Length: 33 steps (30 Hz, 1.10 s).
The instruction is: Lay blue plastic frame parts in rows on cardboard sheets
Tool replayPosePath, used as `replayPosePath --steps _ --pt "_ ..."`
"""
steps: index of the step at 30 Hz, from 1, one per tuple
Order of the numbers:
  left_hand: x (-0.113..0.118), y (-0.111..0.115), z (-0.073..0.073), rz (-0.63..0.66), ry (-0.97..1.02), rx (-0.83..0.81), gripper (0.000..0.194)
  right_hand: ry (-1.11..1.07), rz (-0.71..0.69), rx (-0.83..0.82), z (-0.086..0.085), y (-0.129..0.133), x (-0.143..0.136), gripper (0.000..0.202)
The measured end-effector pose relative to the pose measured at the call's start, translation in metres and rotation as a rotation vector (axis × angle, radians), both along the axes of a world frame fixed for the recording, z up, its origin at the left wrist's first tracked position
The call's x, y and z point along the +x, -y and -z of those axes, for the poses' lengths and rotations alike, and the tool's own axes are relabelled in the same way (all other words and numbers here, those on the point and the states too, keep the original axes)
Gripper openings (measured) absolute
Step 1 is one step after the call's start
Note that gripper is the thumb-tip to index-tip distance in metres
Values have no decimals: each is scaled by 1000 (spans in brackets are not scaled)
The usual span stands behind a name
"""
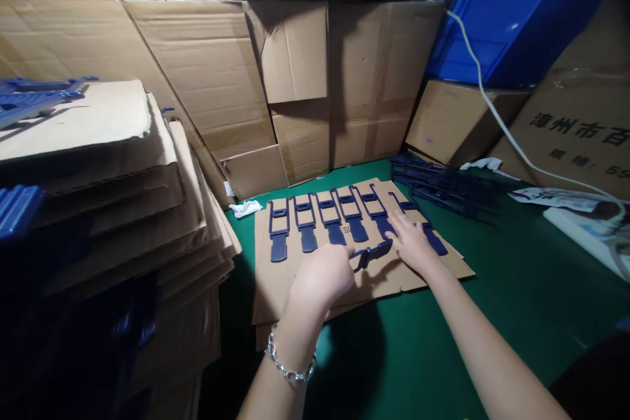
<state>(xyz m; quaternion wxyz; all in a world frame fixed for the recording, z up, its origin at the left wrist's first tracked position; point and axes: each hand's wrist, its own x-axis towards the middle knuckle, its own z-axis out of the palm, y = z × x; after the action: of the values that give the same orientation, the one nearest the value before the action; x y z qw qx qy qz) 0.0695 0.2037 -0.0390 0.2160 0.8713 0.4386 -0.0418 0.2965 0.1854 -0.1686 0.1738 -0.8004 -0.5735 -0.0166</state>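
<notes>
My left hand (325, 275), with a chain bracelet at the wrist, is closed around one end of a dark blue plastic bracket (371, 254), held tilted just above the cardboard sheet (280, 289). Fingers spread, my right hand (409, 241) reaches over the right part of the sheet, its thumb close to the free end of that bracket. Whether the thumb touches it I cannot tell. Several similar brackets (279, 230) lie in a row on the cardboard, each an open frame with a flat tab towards me. My right hand partly covers the rightmost bracket (436, 241).
A tall stack of cardboard sheets (197, 210) with blue parts on it stands at left. More dark brackets (438, 184) are piled on the green table (531, 289) at the back right. Cardboard boxes (374, 79) wall the back; a blue bin (506, 20) and a white cable (485, 92) are at right.
</notes>
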Motion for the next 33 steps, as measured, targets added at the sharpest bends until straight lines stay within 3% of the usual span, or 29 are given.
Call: replayPosePath --steps 3,5,8,11,20,29,33 --pt "3 -1 3 -14 -6 -20 53 7 238 -27 -8 10 20 49" --pt "4 -2 3 -28 -14 -23 52 -23 321 -124 -8 15 32 46" --pt "4 -2 3 -24 1 -24 51 -15 300 -209 -3 10 39 43" --pt "2 -2 2 -9 16 -19 50 44 299 -182 -1 -3 36 42" --pt "-2 -5 1 6 3 -52 47 14 337 -189 -13 -39 28 41" --pt "-3 -11 1 26 -22 -23 47 29 305 -151 -6 -28 26 38" --pt "-4 -11 1 9 7 8 48 17 300 -139 -9 -34 24 38"
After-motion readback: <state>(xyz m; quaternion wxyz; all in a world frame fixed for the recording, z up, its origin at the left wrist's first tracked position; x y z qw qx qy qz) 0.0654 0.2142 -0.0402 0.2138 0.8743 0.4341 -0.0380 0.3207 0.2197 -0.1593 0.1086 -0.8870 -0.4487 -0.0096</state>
